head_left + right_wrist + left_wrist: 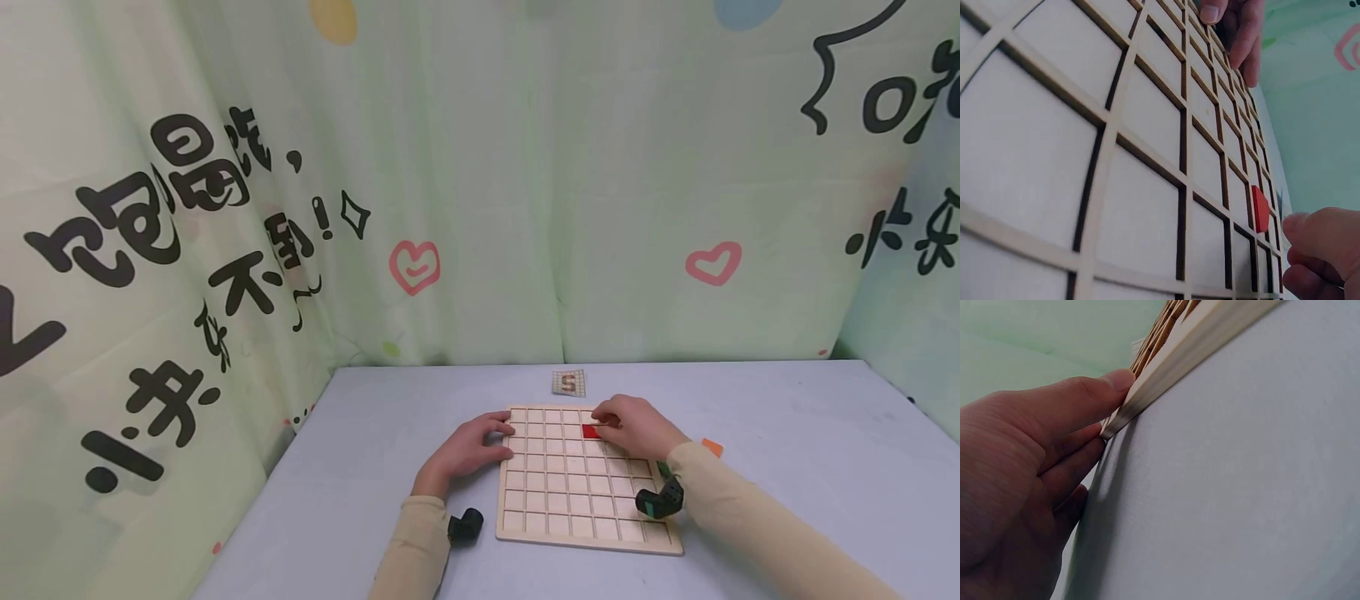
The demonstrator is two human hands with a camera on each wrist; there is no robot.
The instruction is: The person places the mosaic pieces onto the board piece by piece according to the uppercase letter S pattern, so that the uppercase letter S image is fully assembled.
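A square wooden grid board (543, 502) lies flat on the table, divided into many small cells by raised strips. A red tile (590, 432) sits in a cell near the board's far side; it stands slightly proud of the strips in the right wrist view. My right hand (637, 427) is over the far right part of the board, thumb tip close beside the red tile, fingers bent and apart from the thumb. My left hand (467, 450) rests at the board's left edge, its thumb (1119, 381) against the wooden side and its fingers relaxed.
A small card (568, 382) with a printed figure on a grid lies beyond the board. An orange piece (712, 447) lies right of the board, and a green piece (663, 469) shows partly behind the right wrist. A printed curtain (555, 208) hangs behind the table.
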